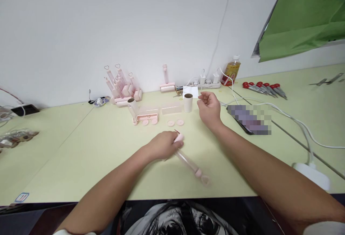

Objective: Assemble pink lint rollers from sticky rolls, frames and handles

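My left hand is closed round the head of a pale pink lint roller. Its clear handle slants down to the right and ends in a heart-shaped loop, slightly blurred. Above the table, my right hand is loosely curled, thumb apart, with nothing visible in it. Just left of it stands a white sticky-paper roll with a brown core. Farther left, another roll stands beside an open pink roller case. Clear covers and several pink round caps lie between them.
Several assembled lint rollers stand by the wall, with a single one farther right. A power strip, a drink bottle and red-capped tools are behind. A phone and white cables lie right.
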`<state>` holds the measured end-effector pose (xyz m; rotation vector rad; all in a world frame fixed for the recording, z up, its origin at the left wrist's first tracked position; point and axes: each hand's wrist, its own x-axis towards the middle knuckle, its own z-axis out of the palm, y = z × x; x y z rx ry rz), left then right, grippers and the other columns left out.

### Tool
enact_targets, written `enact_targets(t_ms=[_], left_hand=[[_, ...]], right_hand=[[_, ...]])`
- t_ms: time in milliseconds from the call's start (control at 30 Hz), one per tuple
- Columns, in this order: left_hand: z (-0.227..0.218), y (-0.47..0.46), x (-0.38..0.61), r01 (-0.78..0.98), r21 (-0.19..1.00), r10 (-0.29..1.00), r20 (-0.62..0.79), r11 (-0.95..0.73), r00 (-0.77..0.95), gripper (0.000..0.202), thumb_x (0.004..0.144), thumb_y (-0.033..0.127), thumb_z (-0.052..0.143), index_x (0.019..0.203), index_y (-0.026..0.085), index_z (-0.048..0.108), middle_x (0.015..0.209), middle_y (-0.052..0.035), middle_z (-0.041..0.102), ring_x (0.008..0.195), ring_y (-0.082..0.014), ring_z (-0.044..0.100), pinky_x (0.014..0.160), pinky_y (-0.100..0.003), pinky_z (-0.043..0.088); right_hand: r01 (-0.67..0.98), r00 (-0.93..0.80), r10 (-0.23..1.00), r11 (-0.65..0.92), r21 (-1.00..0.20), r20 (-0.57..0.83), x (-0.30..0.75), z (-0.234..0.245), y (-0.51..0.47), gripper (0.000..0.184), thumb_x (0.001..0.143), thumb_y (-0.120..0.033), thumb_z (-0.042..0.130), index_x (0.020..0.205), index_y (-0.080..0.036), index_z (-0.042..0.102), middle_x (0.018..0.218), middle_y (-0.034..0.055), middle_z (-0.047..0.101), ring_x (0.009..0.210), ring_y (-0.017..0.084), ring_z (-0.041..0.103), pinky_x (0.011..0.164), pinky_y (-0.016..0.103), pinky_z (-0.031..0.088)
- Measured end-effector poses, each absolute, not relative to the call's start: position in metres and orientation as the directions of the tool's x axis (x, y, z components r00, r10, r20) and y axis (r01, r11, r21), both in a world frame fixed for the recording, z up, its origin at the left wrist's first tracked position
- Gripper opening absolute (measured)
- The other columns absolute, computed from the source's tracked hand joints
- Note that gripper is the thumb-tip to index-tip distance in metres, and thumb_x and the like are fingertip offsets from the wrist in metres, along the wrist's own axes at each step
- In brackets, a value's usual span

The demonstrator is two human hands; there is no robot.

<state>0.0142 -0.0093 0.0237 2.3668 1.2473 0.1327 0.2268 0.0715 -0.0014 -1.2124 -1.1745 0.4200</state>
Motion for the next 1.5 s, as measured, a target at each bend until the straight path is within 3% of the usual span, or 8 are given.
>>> enact_targets(t_ms=[133,233,367,600,967,1267,1400,1500], left_hand=[[0.023,0.007,-0.002,0.677,0.608,0.86,0.019,-0.414,0.509,0.034,0.091,0.045,0.041,0.07,0.019,0.048,0.074,-0.0012,0.056,0.064,-0.0152,0.052,0.058,-0.027,0.037],[0.024,0.012,-0.005,0.597,0.678,0.877,0.154,-0.428,0.455,0.035,0.091,0.044,0.043,0.067,0.019,0.045,0.071,0.0003,0.051,0.065,-0.0133,0.048,0.061,-0.026,0.037],[0.025,0.013,-0.005,0.486,0.792,0.914,0.216,-0.37,0.344,0.037,0.084,0.047,0.056,0.065,0.018,0.043,0.068,0.0021,0.046,0.062,-0.0105,0.044,0.059,-0.024,0.036],[0.035,0.02,-0.017,-0.094,0.993,0.872,-0.011,0.066,0.489,0.04,0.077,0.054,0.064,0.096,0.021,0.051,0.068,0.0038,0.052,0.05,-0.0078,0.044,0.048,-0.021,0.036],[0.021,0.021,-0.02,-0.048,0.969,0.646,-0.123,0.241,0.754,0.046,0.074,0.046,0.073,0.108,0.019,0.058,0.079,-0.0044,0.066,0.067,-0.0157,0.063,0.064,-0.027,0.044],[0.027,0.025,-0.018,-0.249,0.961,0.812,0.05,0.12,0.582,0.047,0.061,0.048,0.076,0.089,0.018,0.053,0.059,0.0025,0.054,0.049,-0.01,0.047,0.055,-0.027,0.038],[0.045,0.033,-0.023,0.066,0.996,0.912,0.03,-0.062,0.409,0.036,0.076,0.05,0.062,0.084,0.017,0.05,0.075,-0.0032,0.062,0.06,-0.0124,0.055,0.056,-0.026,0.041],[0.05,0.045,-0.012,0.482,0.849,0.948,0.067,-0.218,0.311,0.026,0.086,0.043,0.051,0.084,0.018,0.054,0.085,-0.0051,0.067,0.069,-0.0153,0.059,0.056,-0.025,0.04]], right_hand=[[0.26,-0.218,0.923,0.368,-0.892,0.318,0.206,0.021,0.034,0.034,0.082,-0.039,0.058,0.108,-0.018,0.057,0.083,0.0027,0.062,0.069,0.015,0.057,0.065,0.028,0.047],[0.408,-0.582,0.811,0.355,-0.841,0.061,0.195,0.022,0.016,0.039,0.079,-0.042,0.065,0.111,-0.021,0.058,0.079,-0.0008,0.061,0.06,0.011,0.051,0.054,0.023,0.039],[0.461,-0.625,0.781,0.388,-0.798,0.018,0.197,0.016,0.017,0.022,0.08,-0.039,0.065,0.087,-0.019,0.06,0.061,-0.0071,0.042,0.053,0.009,0.037,0.049,0.022,0.027],[0.224,-0.668,0.711,0.475,-0.851,0.221,0.199,0.017,0.021,0.028,0.083,-0.04,0.064,0.101,-0.018,0.064,0.066,-0.0054,0.037,0.06,0.011,0.034,0.058,0.024,0.031],[0.264,-0.614,0.747,0.498,-0.826,0.254,0.197,0.006,0.024,0.032,0.082,-0.04,0.064,0.106,-0.02,0.059,0.082,0.001,0.062,0.07,0.016,0.053,0.065,0.027,0.042],[0.425,-0.617,0.773,0.487,-0.763,0.149,0.214,0.019,0.035,0.028,0.083,-0.04,0.06,0.098,-0.017,0.068,0.065,-0.0029,0.054,0.06,0.013,0.047,0.058,0.025,0.035],[0.551,-0.64,0.749,0.601,-0.579,0.168,0.216,0.019,0.035,0.021,0.082,-0.034,0.062,0.095,-0.019,0.07,0.09,0.0057,0.067,0.083,0.021,0.058,0.074,0.031,0.043],[0.538,-0.707,0.669,0.72,-0.438,0.23,0.203,0.014,0.028,0.018,0.08,-0.035,0.065,0.088,-0.02,0.072,0.121,0.0116,0.062,0.113,0.03,0.052,0.092,0.041,0.041]])
